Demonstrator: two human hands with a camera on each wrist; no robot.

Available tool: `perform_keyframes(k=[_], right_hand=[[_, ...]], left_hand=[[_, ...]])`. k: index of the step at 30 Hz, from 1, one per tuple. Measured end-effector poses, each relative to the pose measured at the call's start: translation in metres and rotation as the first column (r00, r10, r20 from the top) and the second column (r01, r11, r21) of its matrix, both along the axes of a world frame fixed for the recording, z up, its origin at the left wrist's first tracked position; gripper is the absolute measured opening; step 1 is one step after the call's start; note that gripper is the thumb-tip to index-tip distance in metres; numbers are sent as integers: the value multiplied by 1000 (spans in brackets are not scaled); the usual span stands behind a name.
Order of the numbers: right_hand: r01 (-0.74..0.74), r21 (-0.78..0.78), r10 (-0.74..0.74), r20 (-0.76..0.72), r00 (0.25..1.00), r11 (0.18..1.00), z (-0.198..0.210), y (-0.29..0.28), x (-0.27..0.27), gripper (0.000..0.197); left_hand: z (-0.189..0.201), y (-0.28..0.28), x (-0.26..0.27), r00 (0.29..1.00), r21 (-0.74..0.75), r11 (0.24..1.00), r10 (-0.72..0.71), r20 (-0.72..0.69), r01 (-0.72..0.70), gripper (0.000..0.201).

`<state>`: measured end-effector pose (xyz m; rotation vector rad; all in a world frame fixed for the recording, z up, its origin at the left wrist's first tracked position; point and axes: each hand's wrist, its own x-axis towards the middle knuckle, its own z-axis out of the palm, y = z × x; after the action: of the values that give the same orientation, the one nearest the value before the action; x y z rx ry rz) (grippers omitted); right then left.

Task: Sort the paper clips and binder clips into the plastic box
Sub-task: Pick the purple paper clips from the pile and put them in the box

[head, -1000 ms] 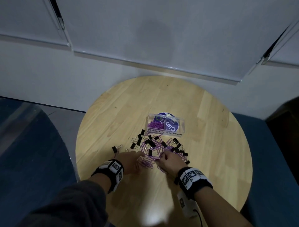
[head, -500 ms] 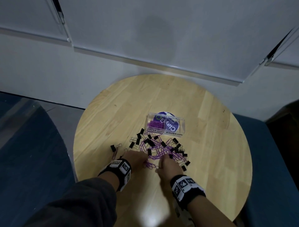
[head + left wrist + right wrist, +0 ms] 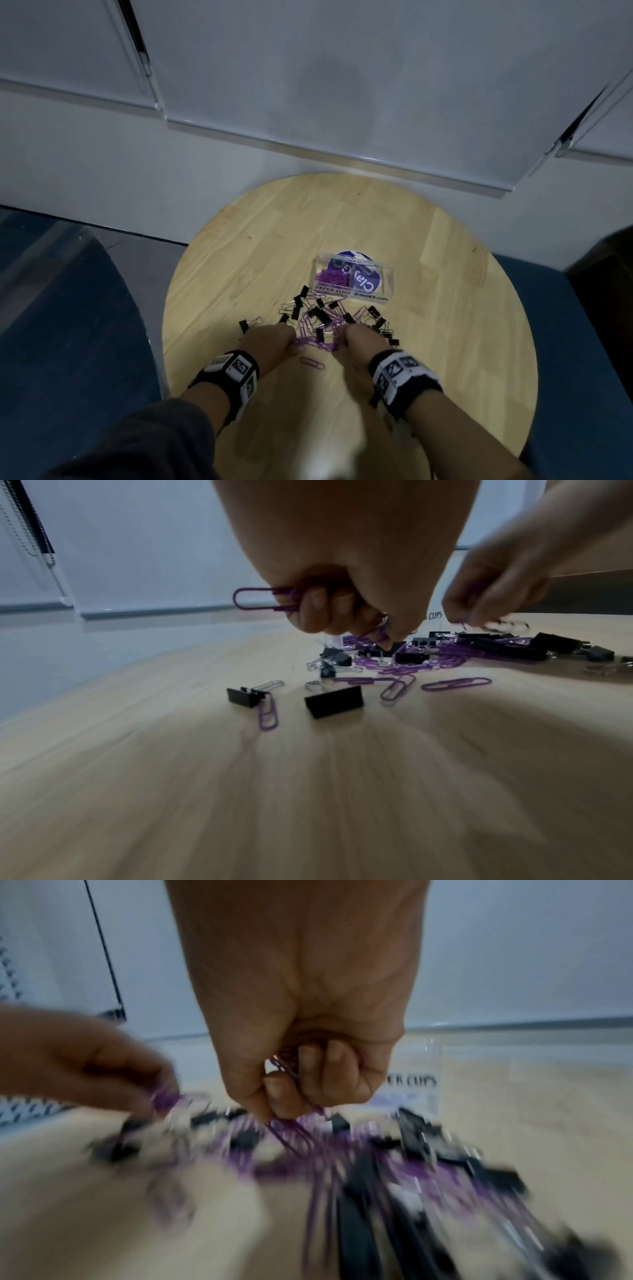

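A heap of purple paper clips (image 3: pixel 310 323) and black binder clips (image 3: pixel 320 315) lies on the round wooden table (image 3: pixel 239 260), just in front of the clear plastic box (image 3: pixel 354 278). The box's left compartment holds purple paper clips; its right one shows a purple label. My left hand (image 3: pixel 274 344) is at the heap's near left edge, its curled fingers (image 3: pixel 318 610) holding purple paper clips (image 3: pixel 260 599). At the near right edge my right hand (image 3: pixel 359 346) pinches purple paper clips (image 3: pixel 291 1131) between thumb and fingers (image 3: pixel 284 1093). One paper clip (image 3: pixel 311 363) lies alone between the hands.
A lone binder clip (image 3: pixel 247 323) sits left of the heap, and more binder clips (image 3: pixel 334 702) lie near my left hand. Blue upholstery (image 3: pixel 582 325) flanks the table on both sides. A white wall with blinds (image 3: pixel 308 85) rises behind the table.
Both hands have closed in on the heap's near edge and gathered purple paper clips. The head view has tilted slightly; the box has not moved.
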<state>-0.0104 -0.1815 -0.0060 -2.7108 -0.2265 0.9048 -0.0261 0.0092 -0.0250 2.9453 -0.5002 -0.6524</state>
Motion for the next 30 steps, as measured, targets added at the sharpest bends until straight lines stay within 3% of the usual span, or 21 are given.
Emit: perform_keyframes(k=[6,9,12,15,18,24,28,30], right_hand=[[181,241,-231,198,953,953,58,24,87,12],[253,282,-309,175,935,925,51,37,120,12],[294,210,-324,126,937,932,29,41,133,14],[252,147,-266,85,960,957,14,37,131,27],[252,261,-284,95,954,932,18,24,130,26],[379,406,-496,236,835,832,24,-19,109,22],[458,367,-552,211,807,810,14,-37,75,22],[473,332,-550,195,813,816,8,-42,59,19]], left_hand=[[9,14,6,999,-21,999,42,27,-41,31],[10,20,18,999,-4,999,34,34,-34,33],[15,26,34,1000,12,1000,23,16,-24,31],[22,31,54,1000,18,1000,-19,8,19,30],[33,24,79,995,18,998,-57,80,55,31],[50,-39,133,981,56,992,-120,150,113,32],[38,-75,149,960,218,944,-268,78,246,26],[29,-83,154,961,222,941,-272,40,257,26]])
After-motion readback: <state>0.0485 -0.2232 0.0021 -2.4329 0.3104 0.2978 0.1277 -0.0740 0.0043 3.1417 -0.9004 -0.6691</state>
